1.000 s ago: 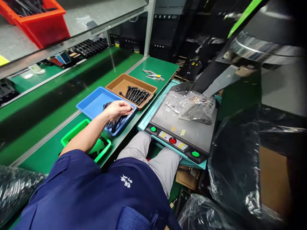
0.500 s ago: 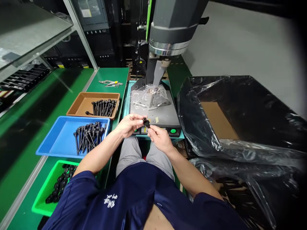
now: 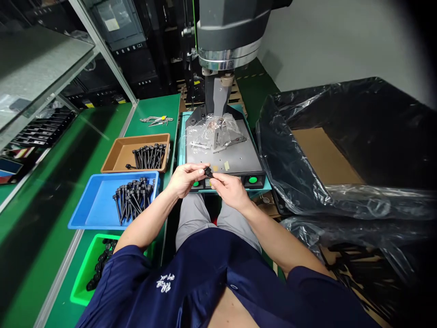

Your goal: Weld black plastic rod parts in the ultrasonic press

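Green bench (image 3: 150, 109), hands (image 3: 208, 180) seemingly pinching black part (image 3: 208, 172)

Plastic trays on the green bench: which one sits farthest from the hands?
The brown plastic tray, beyond the blue plastic tray and the green plastic tray.

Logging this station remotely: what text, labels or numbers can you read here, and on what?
Nothing reads clearly.
White embroidered mark on the navy shirt: too blurred to read.
Label strip on the machine's front panel, behind the left hand and right hand: too small.
Sheet on the dark cabinet: unreadable.
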Available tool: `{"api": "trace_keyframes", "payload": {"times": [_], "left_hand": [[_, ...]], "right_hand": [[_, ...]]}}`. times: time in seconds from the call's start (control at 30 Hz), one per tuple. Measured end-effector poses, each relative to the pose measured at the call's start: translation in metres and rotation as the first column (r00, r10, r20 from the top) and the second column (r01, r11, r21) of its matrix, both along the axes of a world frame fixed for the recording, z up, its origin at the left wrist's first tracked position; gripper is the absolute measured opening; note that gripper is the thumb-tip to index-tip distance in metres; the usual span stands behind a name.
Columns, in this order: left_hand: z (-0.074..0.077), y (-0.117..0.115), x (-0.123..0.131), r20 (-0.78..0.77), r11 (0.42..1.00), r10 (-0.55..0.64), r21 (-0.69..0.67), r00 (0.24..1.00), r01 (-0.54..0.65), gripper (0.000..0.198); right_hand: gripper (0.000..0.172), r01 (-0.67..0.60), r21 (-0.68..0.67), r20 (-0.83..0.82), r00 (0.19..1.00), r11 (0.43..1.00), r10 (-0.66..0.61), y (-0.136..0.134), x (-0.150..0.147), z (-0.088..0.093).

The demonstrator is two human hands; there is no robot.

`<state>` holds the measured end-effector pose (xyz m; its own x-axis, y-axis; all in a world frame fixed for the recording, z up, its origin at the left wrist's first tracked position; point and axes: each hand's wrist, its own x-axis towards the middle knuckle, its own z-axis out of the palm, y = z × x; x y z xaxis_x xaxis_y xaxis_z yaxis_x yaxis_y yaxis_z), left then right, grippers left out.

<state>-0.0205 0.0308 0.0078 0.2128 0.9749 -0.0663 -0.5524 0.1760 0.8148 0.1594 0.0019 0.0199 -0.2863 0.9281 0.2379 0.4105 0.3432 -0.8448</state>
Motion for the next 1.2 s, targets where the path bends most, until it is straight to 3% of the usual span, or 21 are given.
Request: {"api": "trace_keyframes", "payload": {"times": [0.07,0.17,0.23,0.37,0.4,0.53,0.73,0.97,1.07,1.13,1.2], "left_hand": [[-0.001,-0.001,0.005,-0.028,0.999,0.017,0.028,0.999,-0.016,0.030],[-0.005,-0.003,0.013,-0.053,0.996,0.048,0.082,0.997,-0.044,0.033],[-0.008,-0.004,0.017,-0.099,0.988,0.081,0.141,0.992,-0.066,0.035],[-0.010,-0.006,0.022,-0.266,0.948,0.161,0.310,0.951,-0.074,0.034],[-0.009,-0.006,0.023,-0.298,0.937,0.171,0.344,0.939,-0.062,0.032],[-0.004,-0.007,0.031,-0.309,0.923,0.162,0.384,0.937,-0.033,0.030],[-0.004,0.002,0.047,-0.180,0.978,0.049,0.210,0.982,-0.010,0.032],[-0.015,0.024,0.069,-0.137,0.985,-0.076,0.146,0.988,0.095,0.044],[-0.031,0.039,0.079,-0.089,0.998,0.037,0.057,0.995,-0.032,0.045],[-0.046,0.055,0.085,-0.036,0.980,0.155,-0.121,0.987,-0.158,0.035],[-0.061,0.076,0.090,0.010,0.914,0.234,-0.344,0.972,-0.216,0.024]], "right_hand": [[0.027,0.042,0.174,0.078,0.995,0.984,-0.056,-0.002,0.000,0.003],[0.027,0.065,0.265,0.105,0.990,0.962,-0.096,-0.004,0.002,0.004],[0.028,0.084,0.214,0.075,0.992,0.973,-0.102,-0.002,0.005,0.001],[0.033,-0.003,-0.143,-0.076,0.997,0.990,-0.008,0.004,0.015,-0.008],[0.033,-0.008,-0.170,-0.087,0.996,0.986,-0.007,0.004,0.017,-0.009],[0.030,0.125,0.035,-0.006,0.992,0.992,-0.125,0.002,0.025,-0.006],[0.033,0.143,-0.095,-0.061,0.987,0.985,-0.149,0.006,0.032,-0.016],[0.046,0.071,-0.319,-0.266,0.950,0.945,-0.161,0.028,0.045,-0.036],[0.061,0.095,-0.364,-0.358,0.904,0.927,-0.233,0.039,0.055,-0.042],[0.069,0.111,-0.394,-0.388,0.880,0.913,-0.274,0.049,0.064,-0.043],[0.068,0.132,-0.403,-0.397,0.867,0.906,-0.303,0.061,0.073,-0.039]]}}
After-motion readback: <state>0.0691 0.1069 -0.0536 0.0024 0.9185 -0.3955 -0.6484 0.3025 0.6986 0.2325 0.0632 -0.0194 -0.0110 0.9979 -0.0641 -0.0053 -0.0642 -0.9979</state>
